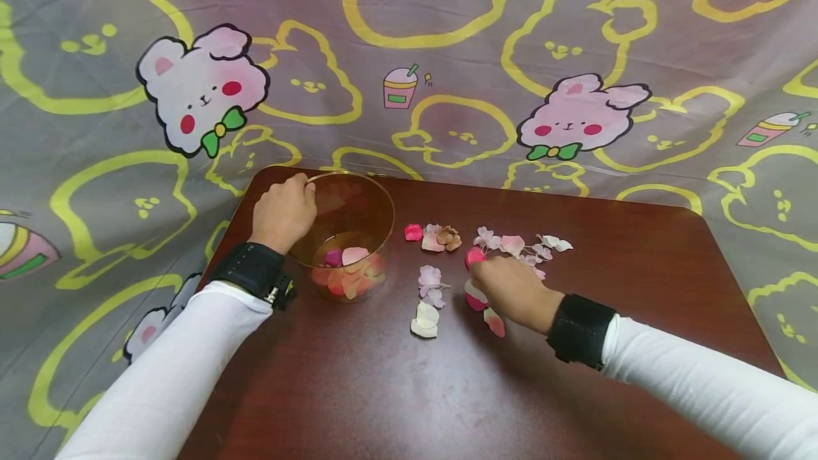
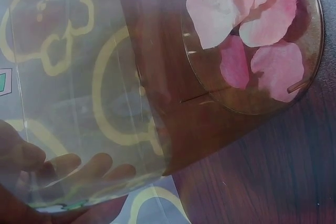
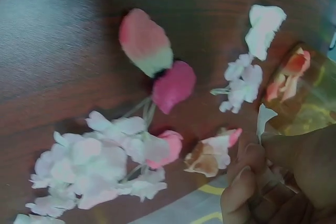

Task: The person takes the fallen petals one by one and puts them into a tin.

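Note:
My left hand (image 1: 299,196) grips the near-left rim of a clear amber bowl (image 1: 382,227) at the table's back left. In the left wrist view its fingers (image 2: 79,166) show through the bowl wall (image 2: 105,103). Pink and pale petals (image 1: 348,268) lie in the bowl's bottom (image 2: 247,19). My right hand (image 1: 487,272) is down among loose petals (image 1: 511,243) scattered at mid-table. In the right wrist view its curled fingers (image 3: 252,166) pinch a small whitish petal (image 3: 264,117). Pink and white petals and blossom clusters (image 3: 105,166) lie just beside it.
The dark red wooden table (image 1: 383,389) has rounded corners. A grey cloth with yellow bunny outlines (image 1: 409,55) rises behind it and drapes around both sides. A white petal (image 1: 424,319) and two pink ones (image 1: 495,323) lie nearer me.

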`<state>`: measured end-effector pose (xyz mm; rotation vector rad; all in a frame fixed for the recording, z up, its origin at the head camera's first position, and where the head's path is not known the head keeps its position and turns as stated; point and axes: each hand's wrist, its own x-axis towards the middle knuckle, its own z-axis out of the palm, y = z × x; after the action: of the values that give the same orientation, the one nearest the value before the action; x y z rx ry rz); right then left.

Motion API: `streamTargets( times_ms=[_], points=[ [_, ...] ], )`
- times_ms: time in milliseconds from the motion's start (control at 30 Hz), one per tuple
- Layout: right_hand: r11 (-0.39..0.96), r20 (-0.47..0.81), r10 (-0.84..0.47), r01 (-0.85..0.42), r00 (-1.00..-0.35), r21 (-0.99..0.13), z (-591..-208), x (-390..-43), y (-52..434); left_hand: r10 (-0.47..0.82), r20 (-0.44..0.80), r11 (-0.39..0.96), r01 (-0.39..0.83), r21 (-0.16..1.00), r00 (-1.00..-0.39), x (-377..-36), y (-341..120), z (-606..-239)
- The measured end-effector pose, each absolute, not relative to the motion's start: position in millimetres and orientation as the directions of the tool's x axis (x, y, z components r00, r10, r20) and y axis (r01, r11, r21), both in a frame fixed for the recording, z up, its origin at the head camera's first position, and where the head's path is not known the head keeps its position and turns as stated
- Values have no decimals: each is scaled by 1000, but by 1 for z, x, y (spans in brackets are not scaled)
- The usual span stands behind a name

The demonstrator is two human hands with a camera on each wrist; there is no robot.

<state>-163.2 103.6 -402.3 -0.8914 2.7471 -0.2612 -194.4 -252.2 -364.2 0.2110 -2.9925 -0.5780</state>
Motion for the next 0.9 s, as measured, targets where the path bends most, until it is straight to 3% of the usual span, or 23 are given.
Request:
streamTargets(
  times_ms=[900],
  points=[
    [710, 17, -699, -696, -715, -104, -364, -164, 48, -162, 55, 914, -129, 384, -985, -192, -251, -366]
  ],
)
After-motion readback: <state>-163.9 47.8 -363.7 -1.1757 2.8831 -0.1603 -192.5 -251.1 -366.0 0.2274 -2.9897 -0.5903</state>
